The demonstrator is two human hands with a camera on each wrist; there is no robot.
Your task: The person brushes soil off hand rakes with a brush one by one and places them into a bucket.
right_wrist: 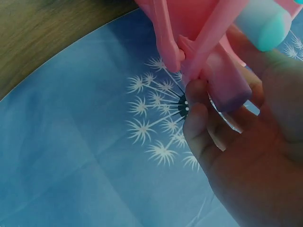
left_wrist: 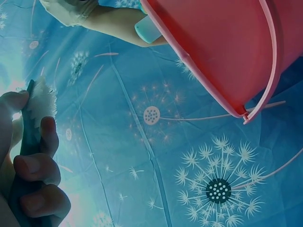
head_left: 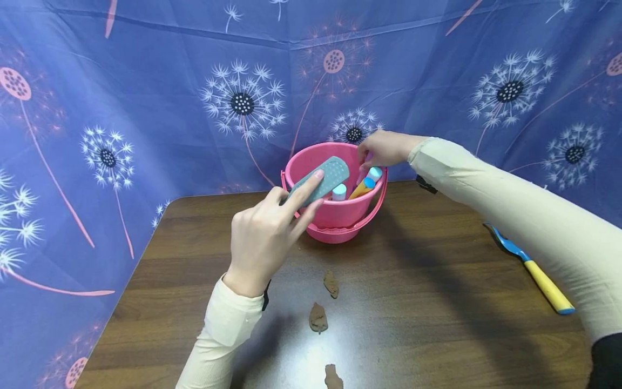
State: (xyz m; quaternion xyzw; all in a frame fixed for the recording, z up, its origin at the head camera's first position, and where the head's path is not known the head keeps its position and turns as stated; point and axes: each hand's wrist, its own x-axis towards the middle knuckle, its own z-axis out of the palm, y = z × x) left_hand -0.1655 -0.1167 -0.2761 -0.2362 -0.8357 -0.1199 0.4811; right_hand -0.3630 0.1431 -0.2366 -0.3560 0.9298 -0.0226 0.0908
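My left hand [head_left: 259, 237] holds a grey-blue brush [head_left: 332, 175] in front of the pink bucket [head_left: 330, 216], index finger stretched along its dotted back. In the left wrist view, white bristles [left_wrist: 42, 101] show on the brush. At the bucket's right rim, my right hand [head_left: 386, 148] grips a pink handle with a purple end [right_wrist: 229, 92]; whatever is at its other end is hidden inside the bucket. Beside it in the bucket stand a yellow handle with a blue end [head_left: 362, 188] and two white handles with mint ends, one at the front [head_left: 339, 192].
Several brown, leaf-shaped crumbs lie in a line on the wooden table [head_left: 413, 324], one near the middle [head_left: 318, 317]. A blue tool with a yellow handle [head_left: 546, 283] lies at the right, partly behind my right sleeve. Behind the table hangs a blue dandelion-print cloth [head_left: 170, 97].
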